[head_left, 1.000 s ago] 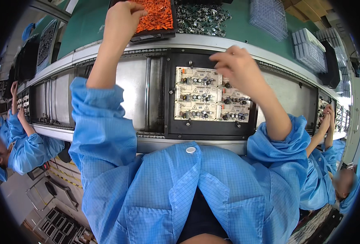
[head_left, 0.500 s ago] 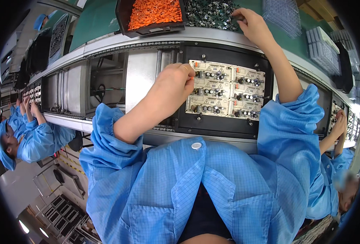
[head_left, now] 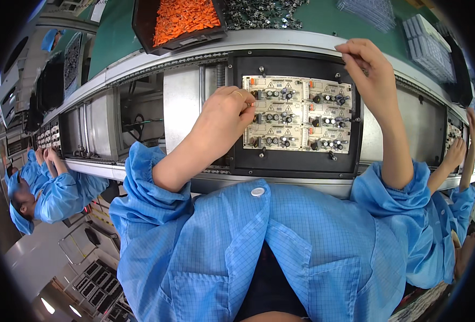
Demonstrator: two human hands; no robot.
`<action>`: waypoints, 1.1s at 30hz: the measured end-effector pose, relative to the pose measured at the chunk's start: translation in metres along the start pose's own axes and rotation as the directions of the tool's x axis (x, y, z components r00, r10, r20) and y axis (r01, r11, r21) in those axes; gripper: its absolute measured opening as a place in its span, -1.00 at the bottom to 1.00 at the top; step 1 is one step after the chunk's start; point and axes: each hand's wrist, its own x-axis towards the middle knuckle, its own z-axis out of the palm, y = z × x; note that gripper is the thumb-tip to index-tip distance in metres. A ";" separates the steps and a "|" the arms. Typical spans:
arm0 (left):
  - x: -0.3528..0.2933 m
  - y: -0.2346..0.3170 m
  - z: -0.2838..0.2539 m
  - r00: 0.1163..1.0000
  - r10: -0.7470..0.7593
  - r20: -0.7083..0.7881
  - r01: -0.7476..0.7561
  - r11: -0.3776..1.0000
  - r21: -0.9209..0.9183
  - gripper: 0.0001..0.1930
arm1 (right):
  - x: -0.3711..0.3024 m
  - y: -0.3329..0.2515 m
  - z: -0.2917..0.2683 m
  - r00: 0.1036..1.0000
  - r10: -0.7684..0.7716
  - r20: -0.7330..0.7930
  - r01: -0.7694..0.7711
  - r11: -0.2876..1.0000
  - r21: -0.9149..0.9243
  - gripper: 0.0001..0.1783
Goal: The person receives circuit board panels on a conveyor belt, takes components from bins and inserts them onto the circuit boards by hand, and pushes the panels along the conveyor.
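Observation:
A panel of pale printed circuit boards (head_left: 301,129) lies in a black carrier frame (head_left: 291,167). Small capacitors and a few orange parts stand on it. My left hand (head_left: 224,118) is over the panel's left edge, thumb and forefinger pinched on a small orange component (head_left: 253,104), mostly covered by the fingertips. Beyond the panel's far right corner, my right hand (head_left: 374,72) is raised above the rail, its fingers curled and thumb close to them. Whatever its fingertips hold, if anything, is too small to make out.
A black bin (head_left: 179,47) of orange components (head_left: 186,21) sits on the green bench beside a pile of black-and-silver parts (head_left: 264,15). Clear trays (head_left: 367,12) and stacked white trays (head_left: 428,43) stand far right. Co-workers in blue (head_left: 68,185) work along the conveyor on both sides.
My right hand has left the pile of black-and-silver parts and come nearer, to the right. My left hand stays pinched at the panel's left edge. The view has shifted slightly.

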 end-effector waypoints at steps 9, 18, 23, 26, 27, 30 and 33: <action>0.000 0.002 0.003 1.000 -0.006 -0.029 0.006 1.000 0.009 -0.90 | -0.024 0.006 -0.002 0.996 0.084 -0.013 -0.084 0.996 0.041 -0.81; 0.001 -0.002 0.001 1.000 0.008 0.011 -0.009 0.996 0.087 -0.91 | -0.029 -0.006 0.013 0.991 0.134 0.006 -0.131 0.958 0.256 -0.79; -0.001 -0.001 0.004 0.999 0.036 -0.004 -0.036 0.994 0.099 -0.89 | -0.031 -0.017 0.017 0.993 0.118 0.020 -0.119 0.956 0.269 -0.80; 0.004 0.001 -0.007 0.999 -0.026 -0.036 0.029 0.995 0.091 -0.88 | -0.036 -0.020 0.023 0.986 0.135 0.095 -0.159 0.938 0.308 -0.79; 0.012 0.001 -0.017 0.996 -0.071 -0.055 0.073 0.997 0.025 -0.87 | -0.039 -0.021 0.022 0.981 0.154 0.121 -0.185 0.930 0.318 -0.80; 0.061 -0.028 -0.049 0.922 -0.004 -0.387 0.023 0.999 0.043 -0.84 | -0.045 -0.033 0.028 0.964 0.220 0.149 -0.255 0.924 0.285 -0.81; 0.106 -0.103 -0.086 0.816 0.157 -0.556 0.189 0.837 0.514 -0.74 | -0.041 -0.051 0.036 0.962 -0.138 0.237 0.186 0.963 -0.195 -0.71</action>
